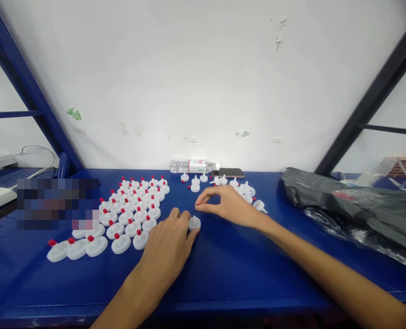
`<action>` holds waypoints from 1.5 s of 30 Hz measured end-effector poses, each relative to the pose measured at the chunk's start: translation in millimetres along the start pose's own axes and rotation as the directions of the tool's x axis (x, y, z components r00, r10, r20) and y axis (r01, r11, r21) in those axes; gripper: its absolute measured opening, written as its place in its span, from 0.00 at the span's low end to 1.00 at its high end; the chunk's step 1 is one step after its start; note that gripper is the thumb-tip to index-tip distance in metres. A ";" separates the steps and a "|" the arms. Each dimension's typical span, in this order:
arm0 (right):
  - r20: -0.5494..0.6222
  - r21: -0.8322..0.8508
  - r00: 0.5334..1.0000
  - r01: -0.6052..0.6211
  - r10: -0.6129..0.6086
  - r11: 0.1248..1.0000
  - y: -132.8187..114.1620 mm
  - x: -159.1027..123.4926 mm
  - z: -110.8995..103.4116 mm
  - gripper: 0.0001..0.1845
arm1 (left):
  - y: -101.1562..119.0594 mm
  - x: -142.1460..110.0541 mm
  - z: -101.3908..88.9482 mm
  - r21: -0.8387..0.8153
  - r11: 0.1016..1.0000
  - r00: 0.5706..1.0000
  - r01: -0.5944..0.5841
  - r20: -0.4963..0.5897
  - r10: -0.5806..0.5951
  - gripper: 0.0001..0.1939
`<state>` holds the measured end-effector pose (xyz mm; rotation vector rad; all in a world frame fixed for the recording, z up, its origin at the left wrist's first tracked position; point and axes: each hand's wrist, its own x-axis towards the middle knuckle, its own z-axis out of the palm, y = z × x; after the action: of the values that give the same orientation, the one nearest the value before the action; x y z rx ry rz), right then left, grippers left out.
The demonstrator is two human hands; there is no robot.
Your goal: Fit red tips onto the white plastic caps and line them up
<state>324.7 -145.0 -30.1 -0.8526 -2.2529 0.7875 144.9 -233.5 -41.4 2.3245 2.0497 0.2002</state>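
Observation:
My left hand point(171, 233) grips a white round nozzle lid point(195, 223) by its rim, upright on the blue table, and no red tip shows on its spout. Just above and to the right of it, my right hand point(223, 202) is pinched closed on a small red cap point(197, 204), mostly hidden by the fingertips. To the left stand several rows of white lids with red caps point(120, 243) on their spouts. Behind and right of my right hand, several uncapped white lids point(247, 189) stand or lie tipped, with a few loose red caps point(189, 187) among them.
A clear plastic bottle point(196, 166) lies along the wall, beside a dark phone point(228, 172). A grey plastic bag point(360, 205) covers the table's right side. Shelf posts point(34, 87) rise at both ends. A pixelated patch hides something at the left.

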 end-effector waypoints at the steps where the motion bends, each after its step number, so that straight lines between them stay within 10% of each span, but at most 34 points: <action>1: 0.012 0.034 1.000 -0.005 0.004 0.999 -2.5 -0.5 0.0 0.06 | -0.2 0.1 0.2 0.001 1.000 1.000 0.002 -0.001 -0.002 0.13; 13: 0.070 0.217 0.995 0.059 -0.075 0.974 -2.2 -0.7 8.9 0.07 | -0.4 2.6 2.1 0.008 0.999 0.999 0.031 0.009 -0.031 0.13; 38: 0.082 -0.084 0.992 0.098 -0.091 0.992 7.0 -0.9 12.0 0.03 | 4.8 -2.6 -2.0 -0.037 0.999 0.995 -0.021 -0.099 0.018 0.26; 45: 0.148 0.048 0.983 0.107 -0.113 0.993 13.5 -0.8 13.8 0.04 | 8.1 -9.3 -14.8 -0.060 0.998 0.994 -0.026 -0.108 0.020 0.13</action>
<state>320.5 -141.6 -48.7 -0.6636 -2.3848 0.8680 150.0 -244.7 -26.5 2.3502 2.0326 0.3914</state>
